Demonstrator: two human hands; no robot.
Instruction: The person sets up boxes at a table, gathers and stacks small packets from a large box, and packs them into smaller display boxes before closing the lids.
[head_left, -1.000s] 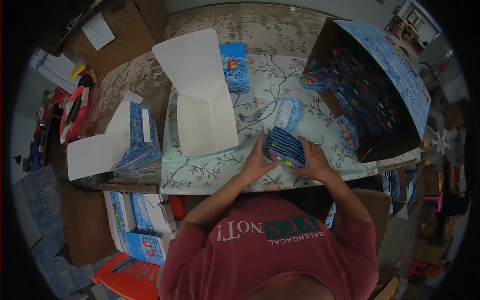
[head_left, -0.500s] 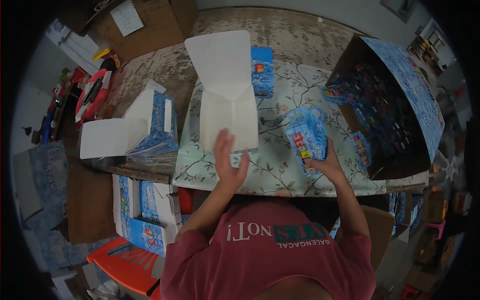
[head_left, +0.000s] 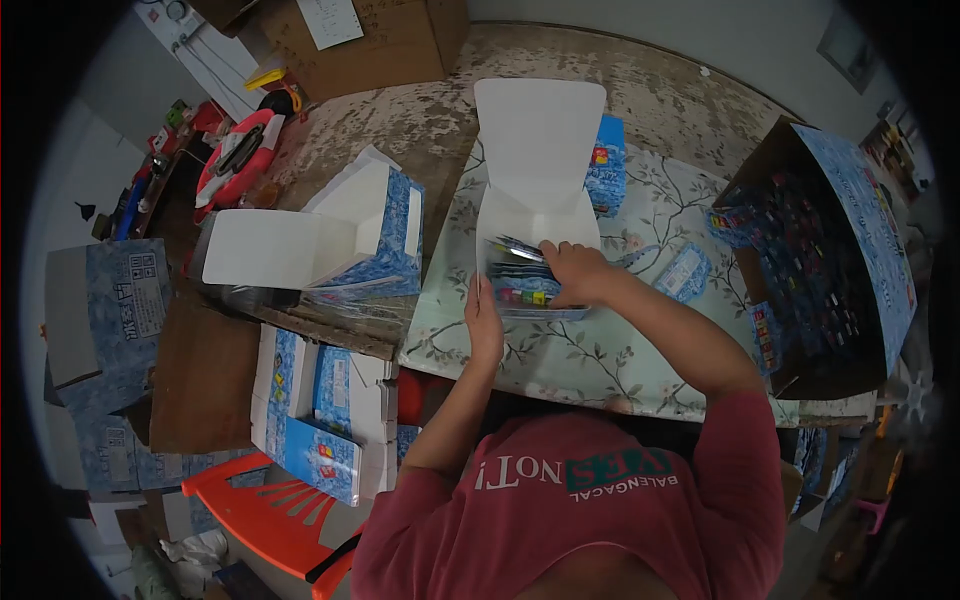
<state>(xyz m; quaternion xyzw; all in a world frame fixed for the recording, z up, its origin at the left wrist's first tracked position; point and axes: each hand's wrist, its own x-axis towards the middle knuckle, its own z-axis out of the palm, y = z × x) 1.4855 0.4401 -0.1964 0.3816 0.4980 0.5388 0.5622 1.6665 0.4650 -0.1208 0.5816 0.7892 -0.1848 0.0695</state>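
A white-lined box stands on the flowered cloth with its lid raised. Inside its front part lies a stack of blue packets, with coloured marks along the near edge. My right hand reaches into the box and has its fingers closed on the stack. Along the box's left wall, my left hand rests upright with its fingers extended, holding nothing. One loose blue packet lies on the cloth right of the box.
A large carton full of packets lies on its side at the right. Another open box is at the left. A blue box sits behind the white-lined one. Below the table's left edge are flat cartons and an orange chair.
The stack has gone from the cloth into the box in my right hand. My left hand has let go of the stack and moved to the box's left side. The view has shifted.
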